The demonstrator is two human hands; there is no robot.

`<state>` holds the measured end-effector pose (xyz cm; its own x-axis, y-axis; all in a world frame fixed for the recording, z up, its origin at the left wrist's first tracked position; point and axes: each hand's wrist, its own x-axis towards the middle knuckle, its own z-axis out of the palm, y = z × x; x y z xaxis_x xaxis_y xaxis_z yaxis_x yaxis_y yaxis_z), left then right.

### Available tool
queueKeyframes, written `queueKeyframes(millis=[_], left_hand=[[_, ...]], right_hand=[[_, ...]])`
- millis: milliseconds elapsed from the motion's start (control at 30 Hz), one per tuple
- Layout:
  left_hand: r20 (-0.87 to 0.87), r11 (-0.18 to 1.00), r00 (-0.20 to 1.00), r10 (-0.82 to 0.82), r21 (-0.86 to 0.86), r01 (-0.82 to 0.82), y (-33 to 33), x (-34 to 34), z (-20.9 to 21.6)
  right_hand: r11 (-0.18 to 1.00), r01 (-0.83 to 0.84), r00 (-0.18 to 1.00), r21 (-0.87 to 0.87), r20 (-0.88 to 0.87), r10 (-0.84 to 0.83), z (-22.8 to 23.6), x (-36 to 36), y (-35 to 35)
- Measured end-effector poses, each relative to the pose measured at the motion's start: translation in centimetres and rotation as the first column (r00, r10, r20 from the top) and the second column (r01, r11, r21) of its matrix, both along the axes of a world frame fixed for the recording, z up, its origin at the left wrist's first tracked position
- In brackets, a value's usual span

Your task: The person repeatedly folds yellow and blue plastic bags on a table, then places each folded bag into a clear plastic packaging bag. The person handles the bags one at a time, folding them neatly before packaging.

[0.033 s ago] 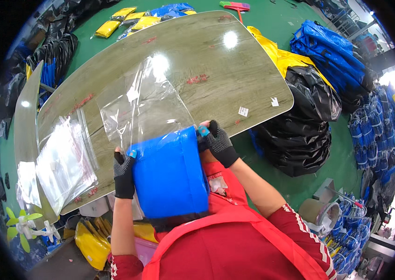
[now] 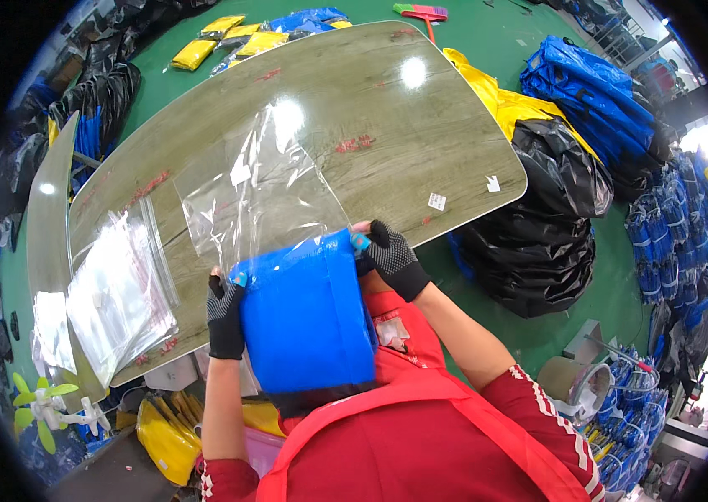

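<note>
A folded blue bundle (image 2: 308,322) of smooth sheet material, dark along its near edge, is held against my front at the table's near edge. A clear plastic bag (image 2: 266,188) lies flat on the table, its near end overlapping the bundle's far edge. My left hand (image 2: 225,316), in a black dotted glove with bare fingertips, pinches the bundle's far left corner together with the bag's edge. At the far right corner, my right hand (image 2: 392,258), gloved alike, grips the bundle beside the bag's other edge. Some fingers of both hands are hidden under the bundle.
A stack of clear bags (image 2: 115,293) lies on the wood-patterned table (image 2: 421,125), left of my left hand. Black sacks (image 2: 530,234) and blue sheeting (image 2: 588,100) heap at the right. A small green fan (image 2: 43,406) stands at lower left. Yellow packs (image 2: 193,53) lie beyond the table.
</note>
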<state>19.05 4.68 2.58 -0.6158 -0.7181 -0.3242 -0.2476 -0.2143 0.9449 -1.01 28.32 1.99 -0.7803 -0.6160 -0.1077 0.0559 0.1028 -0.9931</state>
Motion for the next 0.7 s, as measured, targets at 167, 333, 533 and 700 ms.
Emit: queueKeyframes(millis=[167, 333, 533, 700], left_hand=[[0.016, 0.998, 0.999, -0.05, 0.049, 0.049, 1.6, 0.4, 0.5], [-0.065, 0.992, 0.996, -0.065, 0.1, 0.072, 2.2, -0.1, 1.5], [-0.022, 0.967, 0.975, -0.219, 0.125, 0.22, 1.0, -0.3, 1.6], [0.302, 0.375, 0.805, -0.51, -0.765, 0.524, 3.5, -1.7, 2.1]], right_hand=[[0.994, -0.014, 0.991, -0.106, 0.132, 0.028, -0.3, -1.9, -1.5], [0.968, 0.065, 0.855, 0.241, -0.513, 0.071, 0.5, 2.1, 1.8], [0.987, -0.091, 0.96, 0.131, -0.251, 0.121, 3.7, -0.3, 3.4], [0.888, -0.305, 0.947, 0.346, 0.006, 0.322, 3.3, 1.1, 1.2]])
